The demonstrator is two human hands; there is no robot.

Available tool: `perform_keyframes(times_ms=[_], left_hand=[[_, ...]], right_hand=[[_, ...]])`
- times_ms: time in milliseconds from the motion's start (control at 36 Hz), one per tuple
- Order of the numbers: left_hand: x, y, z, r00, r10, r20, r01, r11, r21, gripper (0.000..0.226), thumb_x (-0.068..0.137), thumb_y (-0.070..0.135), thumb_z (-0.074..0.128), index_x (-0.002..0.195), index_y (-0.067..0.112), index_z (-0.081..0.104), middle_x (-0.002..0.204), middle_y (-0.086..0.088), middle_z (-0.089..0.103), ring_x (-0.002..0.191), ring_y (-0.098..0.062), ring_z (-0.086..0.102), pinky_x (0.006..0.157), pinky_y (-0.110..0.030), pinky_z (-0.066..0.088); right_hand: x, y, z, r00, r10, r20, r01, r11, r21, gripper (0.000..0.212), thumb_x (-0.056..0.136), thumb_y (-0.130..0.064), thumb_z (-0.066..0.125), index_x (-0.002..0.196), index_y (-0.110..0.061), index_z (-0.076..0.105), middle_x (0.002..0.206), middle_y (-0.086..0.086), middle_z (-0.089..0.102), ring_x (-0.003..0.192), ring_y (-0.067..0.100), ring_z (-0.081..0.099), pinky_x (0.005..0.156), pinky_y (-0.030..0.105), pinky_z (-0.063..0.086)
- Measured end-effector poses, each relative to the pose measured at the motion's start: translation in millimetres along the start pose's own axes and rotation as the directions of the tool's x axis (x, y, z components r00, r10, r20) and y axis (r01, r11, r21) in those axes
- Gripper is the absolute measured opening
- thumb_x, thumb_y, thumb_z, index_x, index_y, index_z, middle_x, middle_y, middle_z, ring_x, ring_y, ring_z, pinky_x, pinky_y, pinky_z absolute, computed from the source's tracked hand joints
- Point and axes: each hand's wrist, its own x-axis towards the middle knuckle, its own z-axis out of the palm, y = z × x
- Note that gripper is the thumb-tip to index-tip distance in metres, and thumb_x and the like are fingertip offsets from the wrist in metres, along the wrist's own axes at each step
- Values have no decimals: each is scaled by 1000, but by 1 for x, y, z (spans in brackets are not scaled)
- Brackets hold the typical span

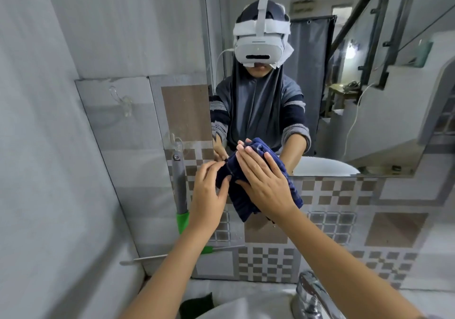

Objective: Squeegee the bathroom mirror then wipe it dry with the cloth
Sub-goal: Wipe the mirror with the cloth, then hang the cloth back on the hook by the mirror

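Observation:
A dark blue cloth (242,195) is bunched against the lower left corner of the bathroom mirror (384,126). My right hand (263,180) lies flat on the cloth with straight fingers, pressing it to the glass. My left hand (209,193) pinches the cloth's left edge between thumb and curled fingers. The squeegee (180,190), with a grey handle and a green lower part, hangs from a clear hook on the tiled wall just left of my left hand. Its lower end is partly hidden by my left forearm.
A chrome tap (310,296) stands at the bottom right over a white basin (246,306). A dark green pad (197,304) lies at the basin's left. A second clear hook (124,104) sticks to the wall at left. The mirror reflects a person wearing a headset.

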Motion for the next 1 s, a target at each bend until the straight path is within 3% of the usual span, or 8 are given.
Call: perform_keyframes(times_ms=[139, 361, 472, 556, 694, 778, 917, 1000], left_hand=[[10, 3, -2, 996, -72, 59, 73, 997, -25, 21, 87, 7, 60, 107, 5, 61, 105, -7, 59, 95, -19, 59, 86, -31, 50], [18, 21, -25, 997, -3, 83, 4, 1000, -9, 14, 87, 9, 61, 100, 7, 64, 97, -4, 63, 90, -15, 58, 82, -22, 45], [18, 40, -41, 997, 39, 65, -36, 999, -38, 11, 86, 6, 61, 96, 9, 65, 95, -2, 63, 87, -11, 57, 80, -14, 44], [13, 50, -57, 1000, 22, 19, -22, 999, -42, 11, 85, 3, 61, 95, 8, 65, 93, -5, 65, 84, -12, 58, 77, -6, 41], [-7, 64, -82, 998, 26, -63, -28, 999, -30, 11, 83, 1, 63, 92, 6, 67, 90, -3, 65, 78, -9, 57, 74, -3, 40], [-27, 68, -96, 996, 35, -84, -36, 999, -13, 10, 82, 3, 66, 91, 7, 67, 88, 1, 64, 75, -3, 56, 74, -3, 41], [-67, 66, -124, 999, -9, -54, 7, 1000, -29, 11, 79, 5, 70, 89, 9, 68, 85, 4, 63, 74, 4, 57, 71, -6, 44], [-93, 62, -140, 996, -84, -15, 83, 996, -14, 11, 79, 7, 70, 90, 9, 68, 85, 0, 64, 74, 0, 58, 70, -7, 45]], right_hand=[[1, -1, -3, 998, 25, 53, -28, 999, 43, 49, 95, -32, 44, 139, -11, 39, 147, -1, 36, 136, 12, 28, 115, 33, 15], [-4, -2, -26, 987, 143, 71, -159, 916, 369, 56, 92, -31, 53, 138, -3, 40, 146, 8, 37, 138, 19, 29, 119, 31, 15], [-15, -10, -50, 960, 273, 66, -265, 806, 529, 56, 90, -22, 57, 137, 4, 39, 146, 10, 35, 143, 13, 19, 118, 27, 19], [-26, -20, -65, 904, 414, 107, -387, 686, 616, 52, 91, -18, 57, 136, 3, 40, 143, 6, 35, 139, 12, 26, 115, 21, 23], [-31, -43, -92, 742, 586, 326, -606, 378, 700, 32, 87, -15, 64, 118, -11, 55, 112, -6, 53, 94, 8, 58, 80, 11, 51], [-28, -54, -104, 680, 608, 409, -647, 235, 726, 9, 89, -14, 62, 96, -17, 57, 85, -9, 60, 76, 2, 59, 66, 13, 50], [-16, -66, -119, 684, 558, 470, -646, 163, 745, 13, 92, -12, 57, 102, -9, 65, 91, 0, 65, 81, 11, 59, 76, 27, 51], [-3, -71, -129, 745, 475, 468, -609, 198, 768, 15, 94, -12, 53, 102, -8, 65, 93, 2, 64, 84, 12, 57, 78, 27, 48]])
